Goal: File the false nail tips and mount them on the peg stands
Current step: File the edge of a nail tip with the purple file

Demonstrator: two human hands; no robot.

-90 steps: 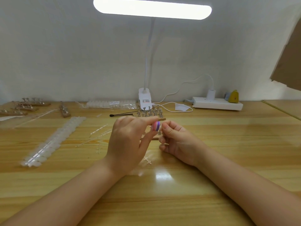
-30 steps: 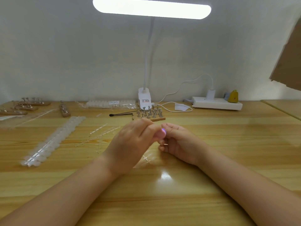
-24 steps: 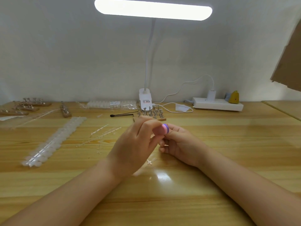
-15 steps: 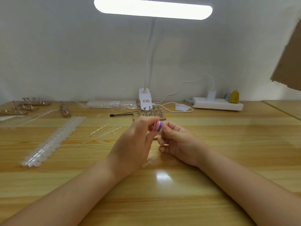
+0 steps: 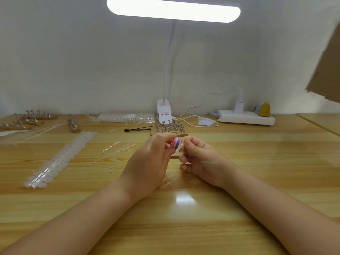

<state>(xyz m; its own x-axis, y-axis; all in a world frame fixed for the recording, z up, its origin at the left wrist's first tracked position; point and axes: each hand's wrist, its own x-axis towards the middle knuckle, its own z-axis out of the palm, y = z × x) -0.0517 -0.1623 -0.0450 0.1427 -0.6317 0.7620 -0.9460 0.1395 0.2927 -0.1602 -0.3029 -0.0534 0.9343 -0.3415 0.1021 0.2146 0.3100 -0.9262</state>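
My left hand (image 5: 150,163) grips a small pink-and-purple nail file block (image 5: 175,143) between thumb and fingers at mid-table. My right hand (image 5: 201,159) sits just right of it with fingers curled, pinching a small clear nail tip (image 5: 181,144) that is barely visible against the file. A wooden peg stand (image 5: 176,153) lies on the table behind and between the hands. Another wooden stand with several metal pegs (image 5: 170,128) stands further back.
Strips of clear nail tips (image 5: 60,159) lie at the left with loose plastic sprues (image 5: 117,150). More peg stands (image 5: 31,118) sit far left. A black brush (image 5: 137,129), a desk lamp base (image 5: 164,112), cable and power strip (image 5: 245,116) line the back.
The left hand has kept shifting the file block back and forth by the right hand's fingertips; now the file sits slightly left of the pinched tip. Both forearms stay in place.
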